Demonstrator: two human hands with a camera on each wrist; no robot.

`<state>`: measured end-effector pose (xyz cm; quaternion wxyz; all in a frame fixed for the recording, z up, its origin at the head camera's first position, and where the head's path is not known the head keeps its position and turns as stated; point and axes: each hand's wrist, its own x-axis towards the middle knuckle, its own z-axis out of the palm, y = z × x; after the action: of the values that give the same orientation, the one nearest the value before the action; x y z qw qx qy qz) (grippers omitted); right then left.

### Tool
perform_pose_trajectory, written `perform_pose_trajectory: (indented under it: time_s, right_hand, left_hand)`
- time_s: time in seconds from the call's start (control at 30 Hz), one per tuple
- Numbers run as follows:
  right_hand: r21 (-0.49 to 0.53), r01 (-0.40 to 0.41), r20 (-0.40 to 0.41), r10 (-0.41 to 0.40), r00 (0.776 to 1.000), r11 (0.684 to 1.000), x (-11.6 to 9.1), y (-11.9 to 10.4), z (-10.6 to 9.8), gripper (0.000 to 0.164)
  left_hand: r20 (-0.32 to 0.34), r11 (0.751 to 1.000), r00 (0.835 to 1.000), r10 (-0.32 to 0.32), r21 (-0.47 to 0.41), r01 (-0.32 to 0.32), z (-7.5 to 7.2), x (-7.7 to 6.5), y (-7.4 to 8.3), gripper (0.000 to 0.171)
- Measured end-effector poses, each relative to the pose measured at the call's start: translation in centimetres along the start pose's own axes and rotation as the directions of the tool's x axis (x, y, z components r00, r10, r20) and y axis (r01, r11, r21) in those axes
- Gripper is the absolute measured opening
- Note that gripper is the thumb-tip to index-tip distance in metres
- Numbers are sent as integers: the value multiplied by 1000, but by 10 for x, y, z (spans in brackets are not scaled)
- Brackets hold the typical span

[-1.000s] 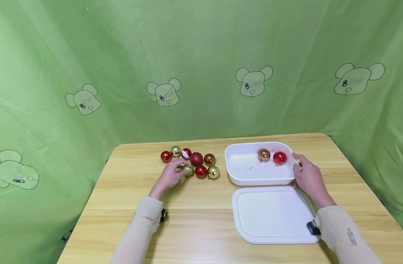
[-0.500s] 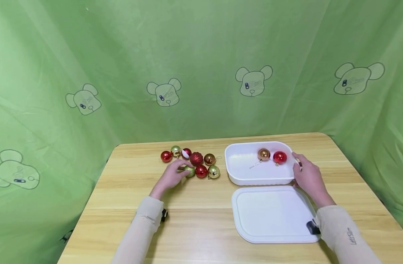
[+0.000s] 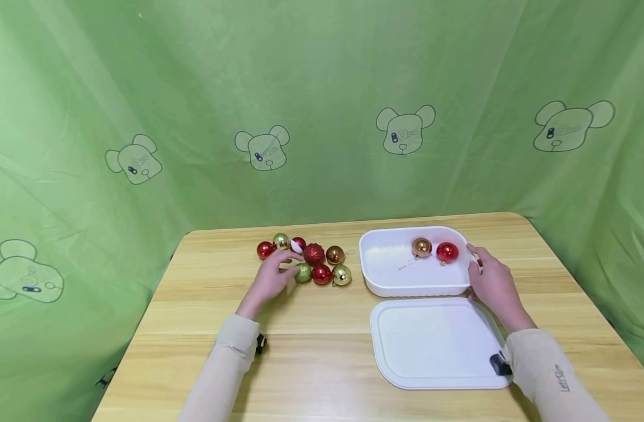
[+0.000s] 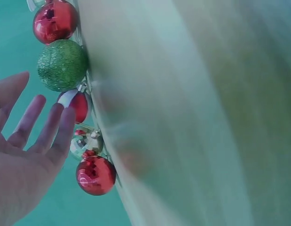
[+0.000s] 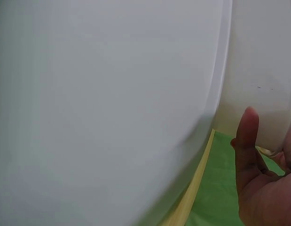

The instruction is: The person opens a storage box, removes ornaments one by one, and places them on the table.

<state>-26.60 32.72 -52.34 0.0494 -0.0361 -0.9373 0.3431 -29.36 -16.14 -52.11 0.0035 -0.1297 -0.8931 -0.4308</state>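
My left hand (image 3: pixel 273 275) is just left of a green glitter bauble (image 3: pixel 303 272), its fingers spread and relaxed. In the left wrist view that bauble (image 4: pixel 63 65) sits beyond the fingertips, with nothing in the palm. Beside it on the table lie a shiny red bauble (image 3: pixel 321 274), a pale gold one (image 3: pixel 341 275), a ridged dark red one (image 3: pixel 314 254) and several others. My right hand (image 3: pixel 493 284) holds the right end of a white plastic box (image 3: pixel 385 290). In the right wrist view the thumb (image 5: pixel 247 129) lies against the box wall (image 5: pixel 263 94).
Inside the box lie a copper bauble (image 3: pixel 422 247) and a red bauble (image 3: pixel 447 252). The white lid (image 3: pixel 438 346) lies flat in front of the box, partly under the right sleeve. A green curtain (image 3: pixel 322 176) hangs behind the wooden table (image 3: pixel 311 363).
The green glitter bauble has shifted slightly right, against the shiny red one. My left hand has since loosened and drawn a little left from it. The right hand and box stay put.
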Motion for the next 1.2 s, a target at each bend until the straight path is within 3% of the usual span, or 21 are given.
perform_pose_trajectory:
  time_s: [0.13, 0.4, 0.67, 0.97, 1.2]
  right_hand:
    - [4, -7, 2, 7, 1000, 1000, 0, 0, 0, 54]
    - [4, -22, 16, 22, 1000, 1000, 0, -2, 0, 54]
    - [-2, -26, 22, 26, 999, 1000, -1, -3, -1, 54]
    - [1, -49, 38, 49, 998, 999, -2, -3, -2, 55]
    - [5, -38, 33, 38, 999, 999, -1, -2, -2, 55]
  left_hand:
    - [-34, 999, 999, 31, 30, -30, -1, 2, 7, 28]
    - [-21, 991, 992, 124, 45, -123, 8, 9, 30, 29]
    - [5, 984, 984, 181, 0, -181, 30, 19, 59, 29]
    - [50, 959, 958, 282, 2, -282, 58, 33, 88, 29]
    - [86, 954, 950, 299, -10, -299, 82, 42, 107, 30]
